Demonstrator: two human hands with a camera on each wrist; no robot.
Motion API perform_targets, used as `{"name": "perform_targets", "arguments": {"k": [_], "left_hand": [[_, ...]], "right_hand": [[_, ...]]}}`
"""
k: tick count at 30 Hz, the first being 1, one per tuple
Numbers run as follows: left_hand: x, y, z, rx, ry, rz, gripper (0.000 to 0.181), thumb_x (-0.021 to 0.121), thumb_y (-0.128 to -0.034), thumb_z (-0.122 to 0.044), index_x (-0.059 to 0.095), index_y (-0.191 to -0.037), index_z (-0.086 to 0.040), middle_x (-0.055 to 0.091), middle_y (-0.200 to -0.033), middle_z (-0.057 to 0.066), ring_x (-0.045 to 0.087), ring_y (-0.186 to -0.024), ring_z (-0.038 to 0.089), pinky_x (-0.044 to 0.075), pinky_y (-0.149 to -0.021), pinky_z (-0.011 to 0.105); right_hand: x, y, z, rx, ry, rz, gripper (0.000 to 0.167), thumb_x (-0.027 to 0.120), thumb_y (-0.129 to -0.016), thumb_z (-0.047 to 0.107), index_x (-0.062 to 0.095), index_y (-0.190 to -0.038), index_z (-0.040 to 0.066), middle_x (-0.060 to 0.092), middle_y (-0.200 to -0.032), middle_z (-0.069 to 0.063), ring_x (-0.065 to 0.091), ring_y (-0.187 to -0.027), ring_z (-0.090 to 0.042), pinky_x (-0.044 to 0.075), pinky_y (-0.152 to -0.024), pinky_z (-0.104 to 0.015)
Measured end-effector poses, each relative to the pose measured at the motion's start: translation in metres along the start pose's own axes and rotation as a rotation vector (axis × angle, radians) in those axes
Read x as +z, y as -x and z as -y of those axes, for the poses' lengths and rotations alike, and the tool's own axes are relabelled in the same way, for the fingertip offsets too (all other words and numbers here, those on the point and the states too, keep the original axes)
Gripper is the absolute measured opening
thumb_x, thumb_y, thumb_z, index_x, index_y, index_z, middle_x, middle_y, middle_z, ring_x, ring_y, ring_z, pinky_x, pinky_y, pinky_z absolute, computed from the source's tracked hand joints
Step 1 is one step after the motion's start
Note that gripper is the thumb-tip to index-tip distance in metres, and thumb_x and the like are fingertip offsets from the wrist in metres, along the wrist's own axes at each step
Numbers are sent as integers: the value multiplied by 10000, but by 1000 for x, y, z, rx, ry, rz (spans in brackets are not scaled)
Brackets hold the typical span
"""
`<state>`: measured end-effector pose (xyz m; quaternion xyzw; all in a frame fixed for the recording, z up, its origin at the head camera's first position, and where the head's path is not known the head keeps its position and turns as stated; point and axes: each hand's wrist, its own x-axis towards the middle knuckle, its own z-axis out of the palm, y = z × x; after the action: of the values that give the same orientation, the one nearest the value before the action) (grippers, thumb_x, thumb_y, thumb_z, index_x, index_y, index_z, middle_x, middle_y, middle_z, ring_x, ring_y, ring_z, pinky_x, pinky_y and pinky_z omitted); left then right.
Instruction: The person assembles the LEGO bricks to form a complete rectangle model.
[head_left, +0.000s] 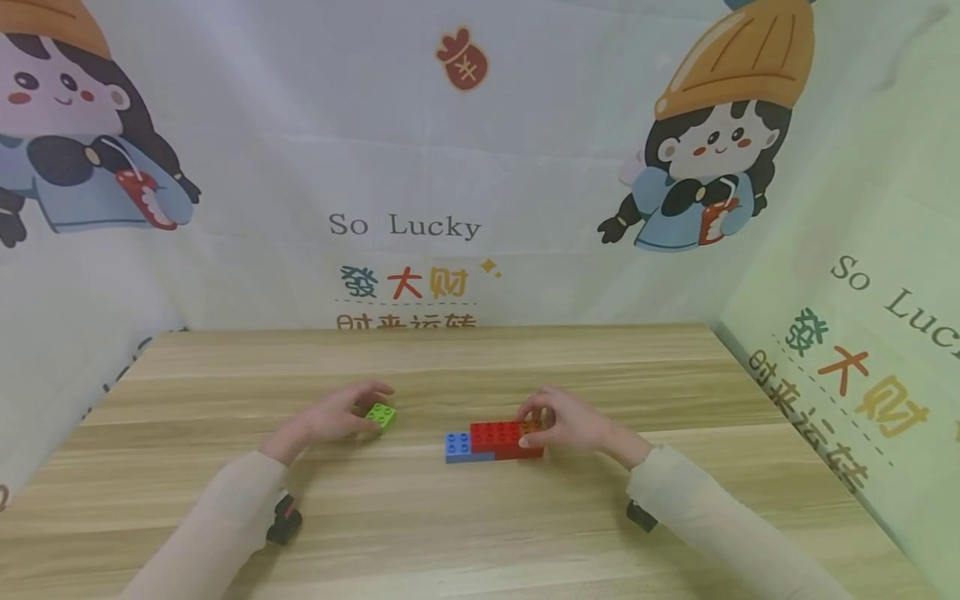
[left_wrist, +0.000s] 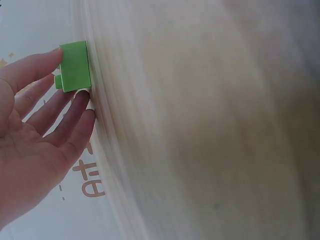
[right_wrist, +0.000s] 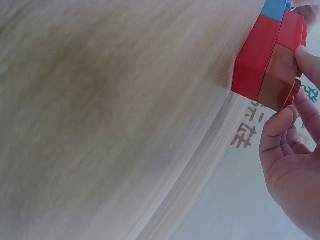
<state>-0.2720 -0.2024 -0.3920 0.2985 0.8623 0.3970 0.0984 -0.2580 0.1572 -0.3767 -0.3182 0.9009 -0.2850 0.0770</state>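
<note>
A green brick [head_left: 381, 417] with studs on top sits on the wooden table. My left hand [head_left: 348, 411] is around it, the thumb at its near side. The other fingers [left_wrist: 75, 117] extend loosely past its far side. Right of it lies a joined row of bricks: a blue brick [head_left: 458, 447], a red brick [head_left: 519, 452] in the lower layer, and another red brick [head_left: 492, 434] on top. At the right end sits a brown brick [right_wrist: 278, 77], level with the upper red one. My right hand [head_left: 566, 421] pinches this brown brick between thumb and fingers, partly hiding it.
The wooden table [head_left: 420, 525] ends at a printed cloth backdrop [head_left: 540, 275] behind and at a cloth side wall [head_left: 862, 275] on the right. A dark device [head_left: 285, 520] hangs at the left wrist, another device [head_left: 641, 516] at the right.
</note>
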Motion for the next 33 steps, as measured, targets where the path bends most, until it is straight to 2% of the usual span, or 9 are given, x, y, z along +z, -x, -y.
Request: {"name": "perform_targets", "arguments": {"k": [4,8,13,25,29,33], "left_hand": [[0,0,-1,-8,-6,8,485,602,-770,35,390,-1204,90,468,-1156,287,444,-1060,406,370,-871,477],[0,-1,-3,-50,-46,12,485,609,-762,30,416,-1206,54,493,-1136,268,468,-1034,387,380,-859,473],[0,-1,-5,-87,-56,22,501,611,-755,30,418,-1217,40,506,-1116,261,484,-1012,382,383,-852,477],[3,-1,-1,-56,-64,2,471,645,-770,-54,452,-1192,27,540,-1068,209,522,-966,330,426,-817,423],[6,-2,-4,-61,-87,-11,467,658,-767,-96,474,-1183,9,536,-1062,185,527,-951,312,434,-806,408],[9,-2,-9,-62,-75,0,472,663,-771,-136,479,-1181,9,530,-1061,181,525,-947,318,424,-813,428]], "right_hand": [[0,-1,-1,-8,9,-1,291,687,-760,295,597,-1003,163,476,-840,46,446,-724,-133,404,-631,-300],[0,-2,-2,-8,10,2,286,685,-762,287,598,-1004,163,474,-846,47,444,-731,-136,402,-636,-299],[0,-2,-2,-6,9,1,286,689,-758,286,600,-1001,164,477,-845,49,447,-733,-136,401,-635,-294],[0,-1,-2,-32,12,0,295,683,-764,298,603,-1004,145,487,-854,52,447,-724,-133,400,-628,-291],[0,-1,-2,-38,8,-1,292,681,-765,298,602,-1002,147,487,-850,53,447,-722,-132,401,-627,-293],[0,-1,-2,-36,11,1,284,681,-766,290,600,-1002,154,489,-851,56,451,-727,-127,406,-635,-293]]}}
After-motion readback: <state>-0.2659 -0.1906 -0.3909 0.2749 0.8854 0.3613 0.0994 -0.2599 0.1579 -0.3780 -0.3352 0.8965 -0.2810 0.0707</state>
